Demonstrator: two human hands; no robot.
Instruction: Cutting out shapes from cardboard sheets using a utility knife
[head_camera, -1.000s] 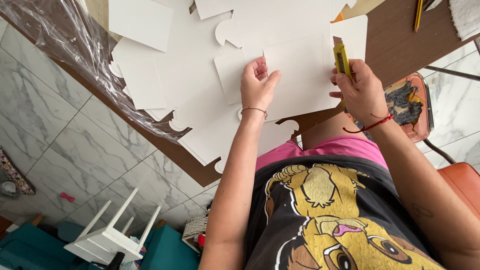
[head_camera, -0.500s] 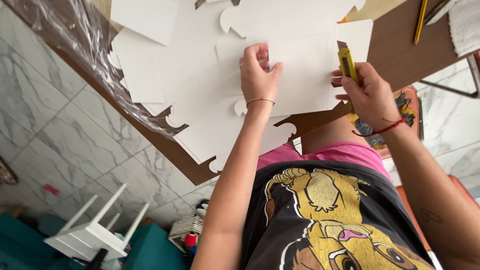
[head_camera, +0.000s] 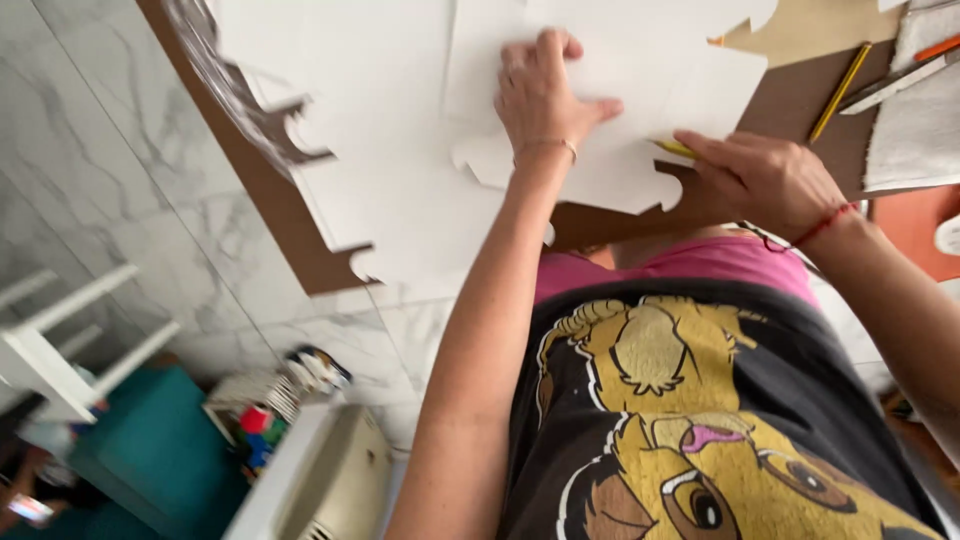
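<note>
Head view, looking down over the torso. In the upper centre of the frame I see the left hand (head_camera: 545, 95) laid flat on a white cut sheet (head_camera: 640, 110), fingers spread and pressed down on the surface; a thin bracelet (head_camera: 550, 147) circles the wrist. The sheet has a notched, scalloped lower edge and lies on top of larger white sheets (head_camera: 380, 150) that run toward the upper left, all resting on a brown board (head_camera: 790, 100).

To the right of centre, the right hand (head_camera: 765, 180) sits at the sheet's lower right edge, fingers closed around a yellow tool (head_camera: 675, 148) — only its tip shows, just touching the paper's margin; I cannot tell what kind of tool it is. A red cord (head_camera: 820, 225) is tied around this wrist. The two hands are near each other, not touching.

Upper right of the frame: a yellow pencil (head_camera: 840, 90) lies diagonally on the board, and beside it a white cloth (head_camera: 920, 130) with an orange-tipped stick (head_camera: 935, 48) on it.

Lower half: a dark shirt with a yellow cartoon print (head_camera: 700, 420) over a pink layer (head_camera: 680, 265). At left — pale marbled floor tiles (head_camera: 100, 180), a white stool (head_camera: 60, 340) and a teal box (head_camera: 160, 450).
</note>
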